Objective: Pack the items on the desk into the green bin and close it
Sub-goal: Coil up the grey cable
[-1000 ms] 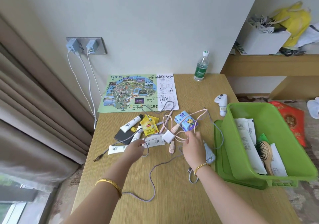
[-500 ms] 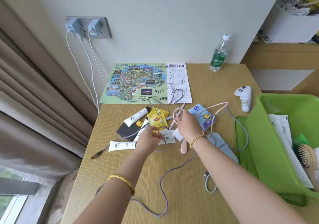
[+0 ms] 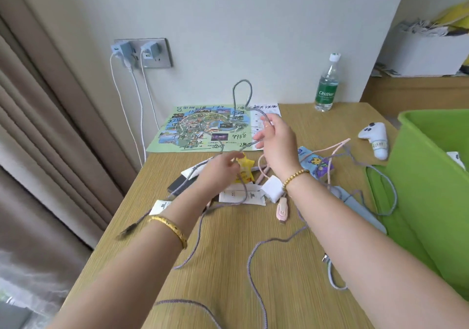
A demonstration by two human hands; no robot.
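Note:
Both hands hold a long grey braided cable [image 3: 242,92] above the desk. My right hand [image 3: 275,138] pinches it high over the map, with a loop standing up from the fingers. My left hand [image 3: 220,170] grips a lower stretch near the yellow tea packet [image 3: 245,168]. The rest of the cable trails across the wooden desk [image 3: 228,265] toward me. Under the hands lie white tubes [image 3: 243,194], a white charger block [image 3: 272,189], a pink cable [image 3: 281,210], a blue tissue pack [image 3: 316,163] and a dark flat item [image 3: 179,182]. The green bin [image 3: 431,176] stands at the right.
A colourful map sheet [image 3: 200,128] lies at the back of the desk. A water bottle [image 3: 327,85] stands by the wall. A white toy-shaped gadget [image 3: 375,138] lies near the bin. Two chargers [image 3: 137,52] with white leads hang from a wall socket. Curtains hang at the left.
My right hand has risen from the pile and lifted the grey cable into a loop above the map. My left hand has moved up and forward along the same cable.

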